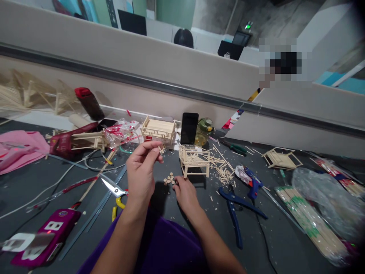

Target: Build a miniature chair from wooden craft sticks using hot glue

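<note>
My left hand [144, 165] is raised over the table, thumb and index finger pinched by a small cluster of wooden bits [161, 149]. My right hand [186, 193] rests low on the dark table, its fingers loosely bent and slightly apart, with nothing visible between them. Just left of its fingertips lies a little pile of short wooden bits [169, 179]. Right behind that hand stands a small frame of wooden sticks [195, 161], like a miniature piece of furniture. Farther back, a miniature wooden bed-like model [158, 131] stands beside an upright phone [189, 128].
Loose sticks [222, 169] litter the table. Blue cutting pliers [235, 205] and a blue glue gun [254, 184] lie right; bagged sticks [310, 224] lie beyond. Yellow-handled scissors [115, 190] and a purple device [49, 236] are left. A partition [159, 80] bounds the back.
</note>
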